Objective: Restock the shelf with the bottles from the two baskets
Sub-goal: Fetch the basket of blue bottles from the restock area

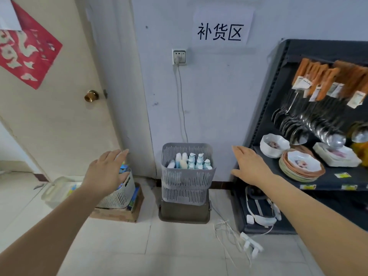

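Filling grey basket: bottles (white, blue)

A paper sign with black characters hung on the wall above a plugged socket. A red paper decoration was stuck on the door above a brass knob. At right, orange-handled ladles hung over stacked plates and white bowls. A white power strip lay on the floor.

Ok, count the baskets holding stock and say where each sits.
2. A grey basket of bottles stands on a dark box at the wall; a paler basket sits on a cardboard box to its left, partly behind the left hand. Others may be hidden.
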`<control>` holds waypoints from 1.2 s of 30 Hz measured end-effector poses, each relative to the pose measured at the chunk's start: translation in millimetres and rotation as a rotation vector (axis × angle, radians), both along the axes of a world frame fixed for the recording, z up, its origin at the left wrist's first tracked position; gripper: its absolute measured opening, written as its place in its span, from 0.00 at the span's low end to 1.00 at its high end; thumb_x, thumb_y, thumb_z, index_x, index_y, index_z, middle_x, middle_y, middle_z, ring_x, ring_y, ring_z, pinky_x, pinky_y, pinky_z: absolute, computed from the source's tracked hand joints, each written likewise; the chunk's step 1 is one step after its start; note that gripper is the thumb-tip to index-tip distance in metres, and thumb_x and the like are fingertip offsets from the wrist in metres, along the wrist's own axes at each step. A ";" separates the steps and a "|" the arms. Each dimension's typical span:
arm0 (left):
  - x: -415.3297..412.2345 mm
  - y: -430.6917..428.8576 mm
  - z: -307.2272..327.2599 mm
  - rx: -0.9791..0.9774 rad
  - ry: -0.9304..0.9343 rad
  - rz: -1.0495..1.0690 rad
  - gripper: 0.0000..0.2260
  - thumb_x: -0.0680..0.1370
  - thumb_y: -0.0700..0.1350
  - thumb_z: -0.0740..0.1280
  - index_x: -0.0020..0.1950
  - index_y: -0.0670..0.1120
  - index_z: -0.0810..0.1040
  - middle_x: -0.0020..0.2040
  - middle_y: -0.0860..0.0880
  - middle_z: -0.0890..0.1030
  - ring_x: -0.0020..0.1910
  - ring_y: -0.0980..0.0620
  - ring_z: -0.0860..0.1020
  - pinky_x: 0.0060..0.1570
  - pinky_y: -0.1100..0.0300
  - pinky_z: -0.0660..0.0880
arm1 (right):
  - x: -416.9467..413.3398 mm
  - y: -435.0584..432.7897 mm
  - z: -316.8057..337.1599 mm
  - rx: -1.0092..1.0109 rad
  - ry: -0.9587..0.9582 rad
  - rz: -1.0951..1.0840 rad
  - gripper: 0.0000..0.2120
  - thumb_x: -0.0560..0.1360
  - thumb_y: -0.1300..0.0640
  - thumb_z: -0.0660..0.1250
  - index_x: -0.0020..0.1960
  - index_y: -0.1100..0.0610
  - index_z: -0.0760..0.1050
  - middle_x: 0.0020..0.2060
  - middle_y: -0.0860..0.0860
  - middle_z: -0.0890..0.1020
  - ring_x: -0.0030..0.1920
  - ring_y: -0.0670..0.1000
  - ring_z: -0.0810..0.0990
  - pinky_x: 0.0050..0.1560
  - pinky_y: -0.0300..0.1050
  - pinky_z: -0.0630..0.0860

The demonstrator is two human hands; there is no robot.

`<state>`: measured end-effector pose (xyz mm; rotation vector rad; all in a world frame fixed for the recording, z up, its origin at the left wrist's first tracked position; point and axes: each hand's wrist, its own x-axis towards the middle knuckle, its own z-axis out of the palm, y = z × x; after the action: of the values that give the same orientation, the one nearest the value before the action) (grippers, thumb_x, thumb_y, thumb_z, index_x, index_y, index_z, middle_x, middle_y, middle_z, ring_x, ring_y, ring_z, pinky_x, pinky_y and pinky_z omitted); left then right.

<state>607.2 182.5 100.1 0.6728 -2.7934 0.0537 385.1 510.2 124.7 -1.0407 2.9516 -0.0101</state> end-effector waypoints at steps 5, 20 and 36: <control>-72.8 -53.2 -7.6 0.057 -0.094 -0.009 0.31 0.76 0.54 0.65 0.77 0.50 0.57 0.73 0.50 0.65 0.70 0.47 0.64 0.62 0.49 0.67 | -52.6 -45.8 -12.2 -0.013 -0.062 -0.061 0.36 0.76 0.50 0.64 0.76 0.57 0.49 0.74 0.55 0.59 0.73 0.57 0.59 0.71 0.52 0.62; -287.1 -141.3 -74.7 0.174 -0.234 0.023 0.29 0.77 0.57 0.62 0.76 0.54 0.56 0.72 0.51 0.66 0.68 0.46 0.67 0.62 0.48 0.71 | -278.5 -148.9 -101.2 -0.015 -0.252 -0.116 0.36 0.77 0.48 0.63 0.77 0.55 0.46 0.74 0.56 0.59 0.72 0.58 0.61 0.68 0.52 0.65; -433.6 -200.1 -237.1 0.781 -0.373 0.309 0.31 0.76 0.55 0.66 0.75 0.47 0.60 0.70 0.43 0.70 0.65 0.43 0.71 0.65 0.50 0.67 | -421.7 -210.7 -267.1 -0.125 -0.783 -0.462 0.36 0.76 0.48 0.65 0.76 0.61 0.52 0.72 0.60 0.63 0.71 0.59 0.64 0.69 0.50 0.64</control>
<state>173.7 -17.6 -137.0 1.3817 -2.9809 -0.9880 -36.6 299.5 -142.5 -0.2260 2.3861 -0.4864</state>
